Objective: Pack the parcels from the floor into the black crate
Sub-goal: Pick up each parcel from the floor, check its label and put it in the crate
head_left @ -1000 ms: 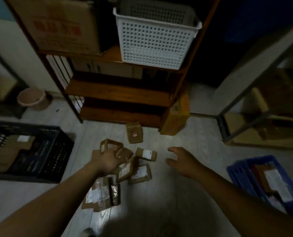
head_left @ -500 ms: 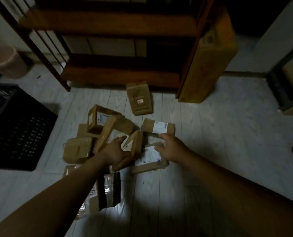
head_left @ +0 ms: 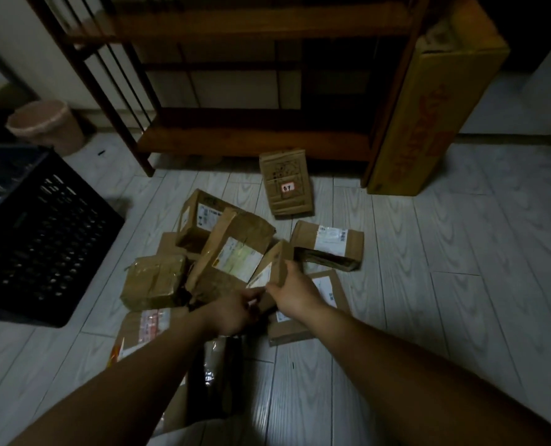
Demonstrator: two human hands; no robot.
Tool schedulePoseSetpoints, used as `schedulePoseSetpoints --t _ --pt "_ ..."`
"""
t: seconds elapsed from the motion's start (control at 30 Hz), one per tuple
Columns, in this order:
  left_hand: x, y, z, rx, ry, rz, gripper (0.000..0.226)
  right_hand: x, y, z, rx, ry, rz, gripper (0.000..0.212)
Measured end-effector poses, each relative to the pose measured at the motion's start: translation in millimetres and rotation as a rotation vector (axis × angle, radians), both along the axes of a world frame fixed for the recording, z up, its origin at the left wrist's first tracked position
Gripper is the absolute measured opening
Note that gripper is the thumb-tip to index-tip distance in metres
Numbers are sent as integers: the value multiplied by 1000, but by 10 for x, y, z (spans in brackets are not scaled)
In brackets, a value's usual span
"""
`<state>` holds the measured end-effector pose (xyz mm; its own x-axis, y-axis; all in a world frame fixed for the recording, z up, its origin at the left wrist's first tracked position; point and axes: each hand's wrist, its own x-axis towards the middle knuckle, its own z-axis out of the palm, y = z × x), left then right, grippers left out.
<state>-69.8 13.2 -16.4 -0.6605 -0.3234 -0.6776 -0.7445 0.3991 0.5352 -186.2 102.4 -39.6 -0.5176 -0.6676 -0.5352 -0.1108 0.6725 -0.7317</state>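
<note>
Both hands meet on one small parcel (head_left: 272,267) in the floor pile, right of the black crate (head_left: 47,239). Right hand (head_left: 295,296) clasps its upper right edge; left hand (head_left: 235,312) grips its lower end. Parcel tilted on edge, long axis running lower-left to upper-right

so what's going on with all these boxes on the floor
A person is bent over a pile of cardboard parcels on the floor. Both the left hand and the right hand are on one small tilted parcel in the middle of the pile. The black crate stands to the left.
</note>
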Motion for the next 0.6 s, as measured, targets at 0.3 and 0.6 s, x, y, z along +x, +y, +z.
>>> schedulePoseSetpoints --t 0.3,0.6 --pt "-129 -102 -48 218 105 453 26 -714 223 643 -37 95 -69 44" --pt "-311 -34 -99 341 157 678 28 -944 569 540 -121 -101 -242 47"
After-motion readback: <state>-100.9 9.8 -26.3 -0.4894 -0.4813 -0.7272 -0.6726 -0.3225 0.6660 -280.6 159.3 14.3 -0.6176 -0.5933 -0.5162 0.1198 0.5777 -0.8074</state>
